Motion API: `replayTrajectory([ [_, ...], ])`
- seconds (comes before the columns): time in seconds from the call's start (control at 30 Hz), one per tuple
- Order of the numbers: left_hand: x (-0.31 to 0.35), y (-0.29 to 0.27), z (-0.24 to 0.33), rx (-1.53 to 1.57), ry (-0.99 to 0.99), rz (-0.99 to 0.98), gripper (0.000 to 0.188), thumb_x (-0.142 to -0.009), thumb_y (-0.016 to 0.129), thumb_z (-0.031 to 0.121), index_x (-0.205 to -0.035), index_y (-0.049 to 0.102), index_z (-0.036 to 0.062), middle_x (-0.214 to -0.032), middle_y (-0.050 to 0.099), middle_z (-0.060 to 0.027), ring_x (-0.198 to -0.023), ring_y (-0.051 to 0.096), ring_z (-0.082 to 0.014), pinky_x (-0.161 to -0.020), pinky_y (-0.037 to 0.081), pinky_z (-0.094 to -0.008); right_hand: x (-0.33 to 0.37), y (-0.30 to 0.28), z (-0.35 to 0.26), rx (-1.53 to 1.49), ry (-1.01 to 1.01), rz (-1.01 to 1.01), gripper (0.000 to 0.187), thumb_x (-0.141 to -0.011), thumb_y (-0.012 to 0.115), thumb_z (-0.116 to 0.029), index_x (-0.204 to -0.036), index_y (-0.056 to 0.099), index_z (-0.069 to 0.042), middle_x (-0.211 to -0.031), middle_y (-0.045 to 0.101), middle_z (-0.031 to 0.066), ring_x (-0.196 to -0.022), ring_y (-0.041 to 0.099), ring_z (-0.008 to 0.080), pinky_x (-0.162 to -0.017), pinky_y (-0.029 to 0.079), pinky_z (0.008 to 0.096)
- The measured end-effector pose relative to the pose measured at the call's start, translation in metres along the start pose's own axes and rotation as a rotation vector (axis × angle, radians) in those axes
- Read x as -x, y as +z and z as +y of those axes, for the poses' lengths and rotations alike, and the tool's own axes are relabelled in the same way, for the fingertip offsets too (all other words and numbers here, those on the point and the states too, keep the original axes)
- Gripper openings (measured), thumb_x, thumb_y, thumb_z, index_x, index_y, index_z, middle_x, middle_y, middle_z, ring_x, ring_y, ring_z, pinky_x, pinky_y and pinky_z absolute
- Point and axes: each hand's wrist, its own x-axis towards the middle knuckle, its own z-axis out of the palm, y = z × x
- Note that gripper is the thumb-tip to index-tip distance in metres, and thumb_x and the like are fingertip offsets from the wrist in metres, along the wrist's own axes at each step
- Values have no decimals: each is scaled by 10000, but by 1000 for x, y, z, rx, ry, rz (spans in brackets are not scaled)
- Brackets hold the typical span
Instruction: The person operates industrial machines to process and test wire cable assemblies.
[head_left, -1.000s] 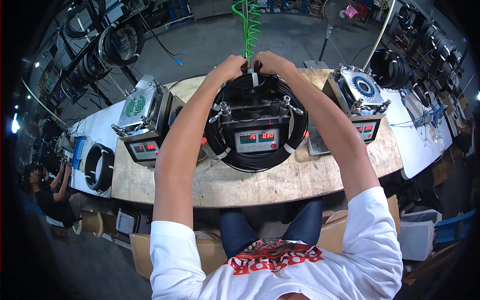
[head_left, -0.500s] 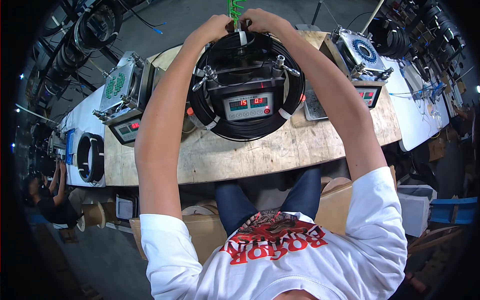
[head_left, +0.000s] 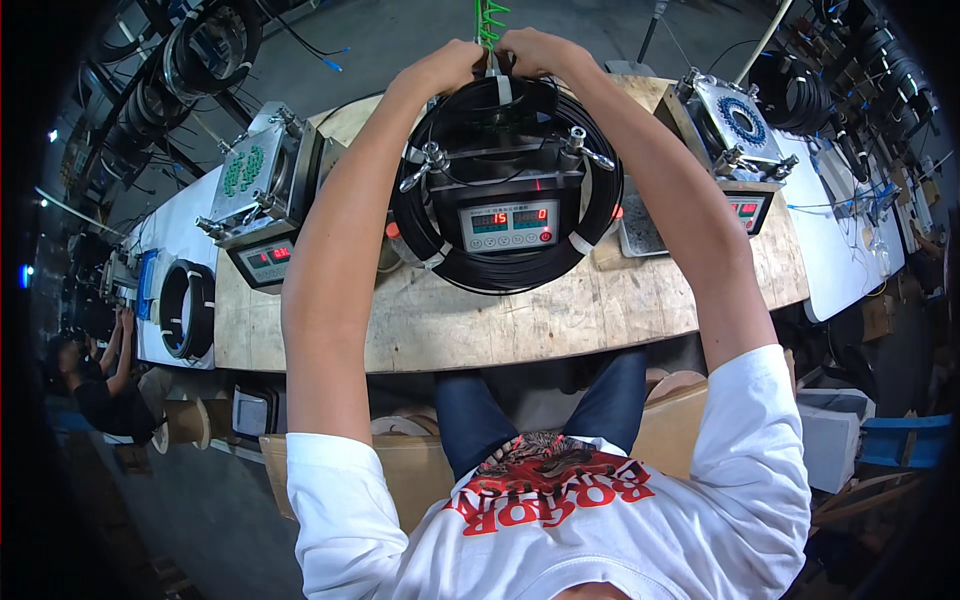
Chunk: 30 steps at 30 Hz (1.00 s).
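Observation:
Both arms reach over a bench machine with a digital control panel (head_left: pixel 508 228) lit by red digits. A big coil of black cable (head_left: pixel 478 280), wrapped in places with white tape, rings this machine. At its far side my left hand (head_left: pixel 450 68) is closed, fingertips turned inward. Just opposite, my right hand (head_left: pixel 540 54) is closed too, its fingers bent downward. Between the hands are the lower ends of bright green zigzag pieces (head_left: pixel 490 22) and a white band (head_left: pixel 503 90). What the fingertips pinch is too small and partly hidden.
Similar machines stand left, with a plate of green pieces (head_left: pixel 243 172), and right, with a plate bearing a blue ring (head_left: pixel 741 118). A metal tray (head_left: pixel 640 236) lies on the wooden bench (head_left: pixel 500 335). Another cable coil (head_left: pixel 186 312) sits left, near a seated person (head_left: pixel 105 390).
The whole view has shifted slightly right and down. The right-hand red reading on the middle panel has changed. My hands stay close together behind the machine.

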Motion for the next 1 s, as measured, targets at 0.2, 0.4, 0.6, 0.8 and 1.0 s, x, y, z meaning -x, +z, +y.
replayTrajectory([
  [0.2,-2,7,-15,43,18,-25,356,-818,633,26,-1173,651,25,-1094,681,-255,-1055,644,-429,-852,530,-469,0,-3,-5,-58,2,-29,366,-704,718,-38,-1069,688,-21,-1011,715,193,-916,708,336,-734,569,430],
  [0.4,-3,7,-13,130,22,21,325,-846,633,48,-1165,646,-11,-1083,686,-262,-1038,644,-443,-846,520,-461,5,-8,-8,-44,48,-67,397,-721,708,-27,-1117,698,-54,-966,726,177,-892,713,330,-729,566,420],
  [0.6,-2,-2,-1,73,-208,-75,372,-797,659,31,-1168,653,-7,-1084,696,-254,-1031,667,-415,-843,540,-461,12,-6,-17,-94,189,-11,313,-769,638,-24,-1068,710,-82,-995,731,138,-898,707,316,-732,556,416],
  [0.8,-7,13,-18,157,-10,81,356,-800,682,74,-1149,669,6,-1063,700,-244,-1023,666,-422,-837,526,-446,10,1,2,-147,75,13,350,-779,681,-64,-1117,724,-142,-1022,733,136,-928,709,329,-781,571,437],
  [1.0,-17,18,-23,140,39,156,268,-759,729,118,-1009,716,20,-946,699,-240,-929,689,-409,-774,535,-421,12,5,11,-232,64,73,224,-803,717,-150,-970,742,-2,-843,733,149,-801,709,270,-737,552,383],
])
